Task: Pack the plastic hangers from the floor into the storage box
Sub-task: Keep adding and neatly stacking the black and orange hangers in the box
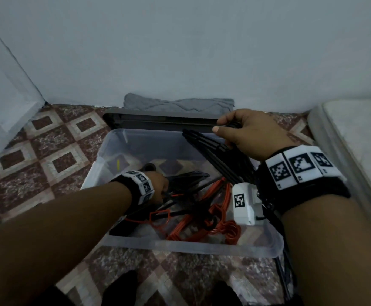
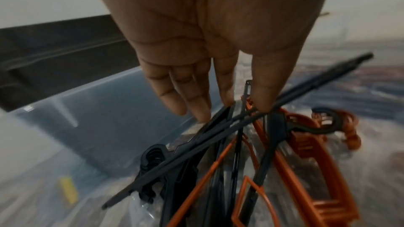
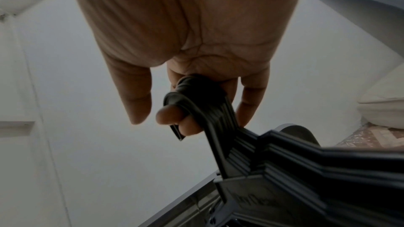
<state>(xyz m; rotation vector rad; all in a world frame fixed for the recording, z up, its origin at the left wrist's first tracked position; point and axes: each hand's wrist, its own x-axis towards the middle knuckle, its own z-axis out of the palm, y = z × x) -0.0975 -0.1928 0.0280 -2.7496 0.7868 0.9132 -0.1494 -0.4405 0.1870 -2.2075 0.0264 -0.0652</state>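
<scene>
A clear plastic storage box [image 1: 193,248] stands on the tiled floor. Inside it lie several orange hangers [image 1: 202,219] and black hangers [image 1: 186,177] in a loose tangle. My left hand [image 1: 160,186] reaches down into the box. In the left wrist view, the left hand [image 2: 227,92] pinches a thin black hanger [image 2: 196,146] between thumb and forefinger, above the orange hangers [image 2: 306,170]. My right hand [image 1: 246,131] hangs over the box's far right corner. Its fingers [image 3: 170,115] curl through the hooks of a bunch of black hangers [image 3: 284,161], which slants down into the box [image 1: 219,155].
A dark lid [image 1: 158,122] leans behind the box, with a folded grey cloth [image 1: 177,104] behind it against the wall. A white mattress [image 1: 356,133] edges the right side. Patterned floor tiles [image 1: 47,151] spread to the left. My dark feet [image 1: 122,288] are in front of the box.
</scene>
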